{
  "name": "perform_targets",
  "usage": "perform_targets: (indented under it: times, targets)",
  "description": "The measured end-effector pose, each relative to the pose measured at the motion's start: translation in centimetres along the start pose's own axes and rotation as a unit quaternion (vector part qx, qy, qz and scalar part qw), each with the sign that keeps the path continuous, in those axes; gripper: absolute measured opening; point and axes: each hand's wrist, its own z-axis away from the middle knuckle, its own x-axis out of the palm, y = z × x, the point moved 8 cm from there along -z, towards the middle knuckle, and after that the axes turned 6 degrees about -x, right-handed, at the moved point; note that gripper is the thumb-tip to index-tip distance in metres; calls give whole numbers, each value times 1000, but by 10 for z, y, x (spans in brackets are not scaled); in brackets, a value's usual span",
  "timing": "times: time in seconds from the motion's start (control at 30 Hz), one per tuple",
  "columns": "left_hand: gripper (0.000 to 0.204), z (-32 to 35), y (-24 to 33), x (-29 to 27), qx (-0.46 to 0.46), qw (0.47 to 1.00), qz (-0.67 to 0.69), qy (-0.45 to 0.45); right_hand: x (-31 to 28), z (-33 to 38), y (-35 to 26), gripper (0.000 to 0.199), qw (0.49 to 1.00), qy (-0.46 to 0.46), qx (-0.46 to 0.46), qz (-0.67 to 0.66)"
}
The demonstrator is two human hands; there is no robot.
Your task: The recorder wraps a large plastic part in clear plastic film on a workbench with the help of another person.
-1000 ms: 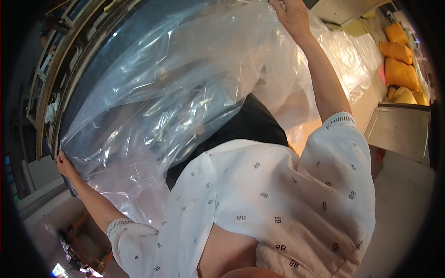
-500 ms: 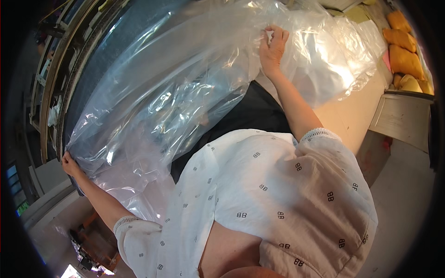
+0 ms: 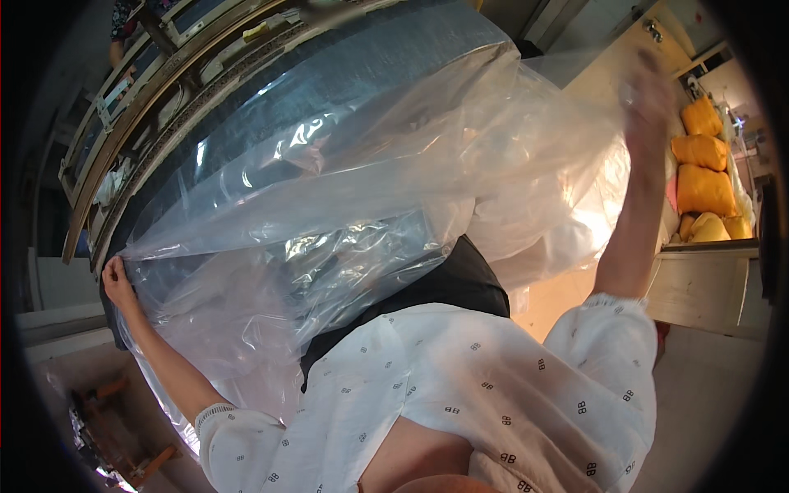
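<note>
Overhead, right hand [image 3: 649,99] raised, gripping plastic sheet [image 3: 370,181]

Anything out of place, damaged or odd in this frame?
Nothing looks damaged or spilled. The clear plastic sheet is crumpled and bunched rather than flat over the dark slab, with the left hand gripping its edge and the right hand, motion-blurred, raised at its far side. No tears are visible.

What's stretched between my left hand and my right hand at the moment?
The head view shows the clear plastic sheet spanning from the left hand to the blurred, raised right hand, draped over a dark slab.
</note>
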Motion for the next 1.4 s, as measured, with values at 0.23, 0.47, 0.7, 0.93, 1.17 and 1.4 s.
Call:
perform_targets:
  times: [0.23,0.47,0.7,0.93,1.17,1.4]
  targets:
    - [35,10,8,-19,-31,997,-29,57,171,-70,195,20,945,-252,48,204]
    - [27,48,-54,-139,-41,993,-69,88,237,-55,185,21,949,-175,13,261]
    - [27,107,-9,-190,-151,980,-22,126,252,-63,195,23,953,-212,97,196]
    - [28,179,-39,-177,-211,968,73,117,269,-71,230,22,959,-264,50,93]
    - [41,95,-71,-186,-254,910,264,193,222,-162,161,15,984,-98,67,-132]
    - [34,-28,-75,-42,-167,981,8,96,255,-121,312,18,991,-27,111,72]
